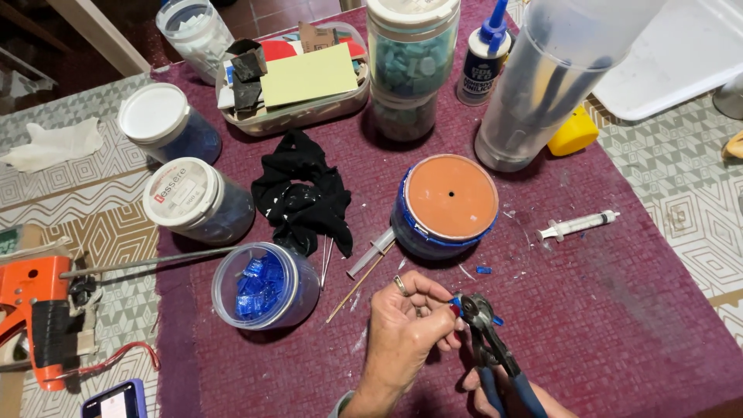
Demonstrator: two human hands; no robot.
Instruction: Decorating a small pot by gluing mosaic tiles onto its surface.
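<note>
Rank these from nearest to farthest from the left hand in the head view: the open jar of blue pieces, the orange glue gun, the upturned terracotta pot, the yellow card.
1. Upturned terracotta pot, just above the left hand.
2. Open jar of blue pieces, to its left; nearly as close as the pot.
3. Yellow card, far up the table in a tray.
4. Orange glue gun, at the far left edge.

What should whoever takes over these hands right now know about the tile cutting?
Left hand: fingers pinch a small blue tile piece at the jaws of the nippers.
Right hand: at the bottom edge, mostly out of view, gripping the nippers' blue handles.
Things: open jar of blue tiles left of the hands; upturned terracotta pot beyond them, blue tiles around its side; a blue chip loose on the maroon mat; syringe to the right.
Done: part of the pot's side is tiled.
Left: how much of the side remains cannot be told.
</note>
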